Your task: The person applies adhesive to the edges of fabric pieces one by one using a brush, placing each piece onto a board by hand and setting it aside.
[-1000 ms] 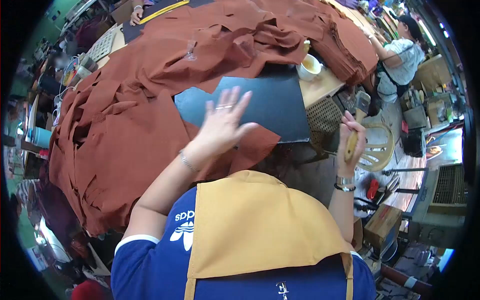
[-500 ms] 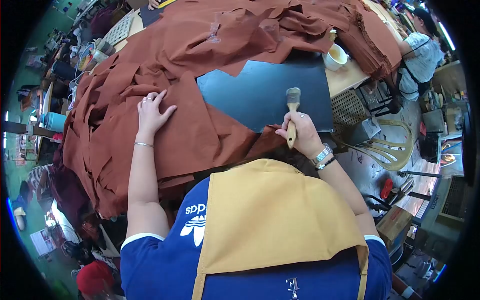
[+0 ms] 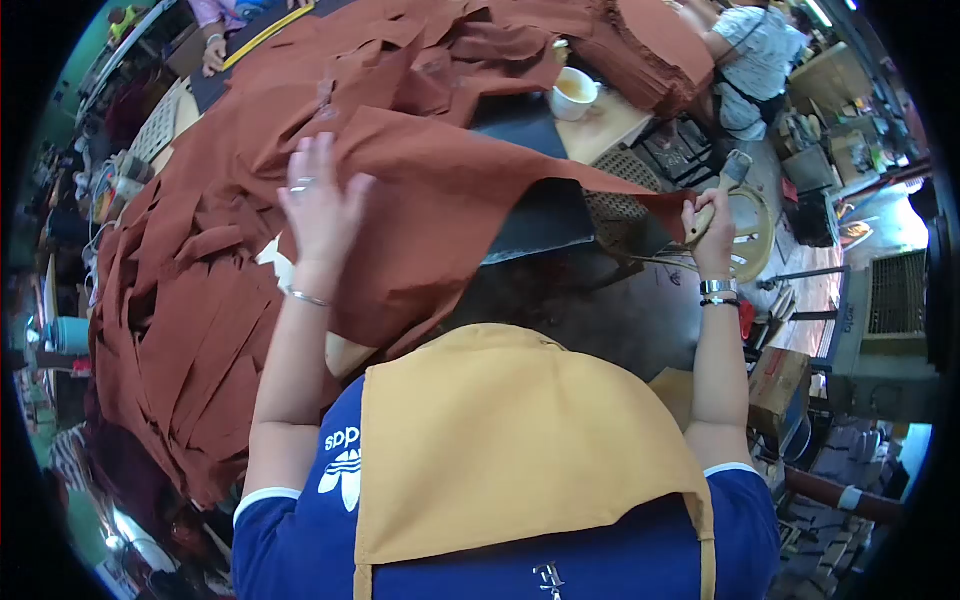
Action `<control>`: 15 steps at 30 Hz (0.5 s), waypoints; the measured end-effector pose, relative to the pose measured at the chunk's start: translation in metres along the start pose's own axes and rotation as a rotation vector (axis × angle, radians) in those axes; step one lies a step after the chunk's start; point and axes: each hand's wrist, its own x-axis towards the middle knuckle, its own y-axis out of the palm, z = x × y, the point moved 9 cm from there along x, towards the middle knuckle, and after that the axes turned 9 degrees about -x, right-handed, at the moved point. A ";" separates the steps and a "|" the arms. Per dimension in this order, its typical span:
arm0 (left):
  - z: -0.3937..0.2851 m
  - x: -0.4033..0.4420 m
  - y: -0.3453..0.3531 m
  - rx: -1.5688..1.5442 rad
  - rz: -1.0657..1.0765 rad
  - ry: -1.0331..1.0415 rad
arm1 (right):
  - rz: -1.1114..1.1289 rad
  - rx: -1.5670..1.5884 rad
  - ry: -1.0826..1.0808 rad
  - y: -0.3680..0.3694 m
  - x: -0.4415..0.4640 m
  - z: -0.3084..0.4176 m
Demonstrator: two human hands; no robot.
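Note:
My right hand (image 3: 713,238) grips a flat paintbrush (image 3: 737,168), its wooden handle in the palm and its bristles pointing up. A corner of a reddish-brown fabric piece (image 3: 430,190) is pinched in the same hand, and the piece stretches from there across to the left. My left hand (image 3: 325,205) is over the left part of this fabric, fingers extended and slightly blurred; whether it touches the cloth I cannot tell. Beneath the stretched piece, a dark smooth board (image 3: 540,222) shows in part.
A white cup (image 3: 573,94) with yellowish contents stands on the table's light wooden edge (image 3: 612,128). Heaped reddish-brown fabric (image 3: 190,330) covers the left. At far left, another person's hand (image 3: 214,56) is by a yellow ruler (image 3: 268,37). A chair (image 3: 750,235) stands at right.
My right hand has moved right and up with the brush, pulling the fabric corner out over the board. My left hand has lifted and shifted slightly right. The camera view has turned right.

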 end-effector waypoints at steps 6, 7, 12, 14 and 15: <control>-0.062 -0.051 0.109 -0.053 0.550 0.130 | 0.063 0.121 0.283 0.003 -0.021 -0.070; -0.063 -0.055 0.109 -0.051 0.560 0.123 | 0.036 0.290 0.368 0.002 -0.019 -0.075; -0.084 -0.055 0.095 -0.060 0.742 0.081 | 0.172 0.578 0.522 0.030 0.043 -0.060; -0.084 -0.048 0.097 -0.143 0.774 0.101 | 0.218 0.470 0.434 0.044 0.081 -0.016; -0.080 -0.047 0.099 -0.135 0.706 0.122 | 0.268 0.414 0.395 0.057 0.098 0.002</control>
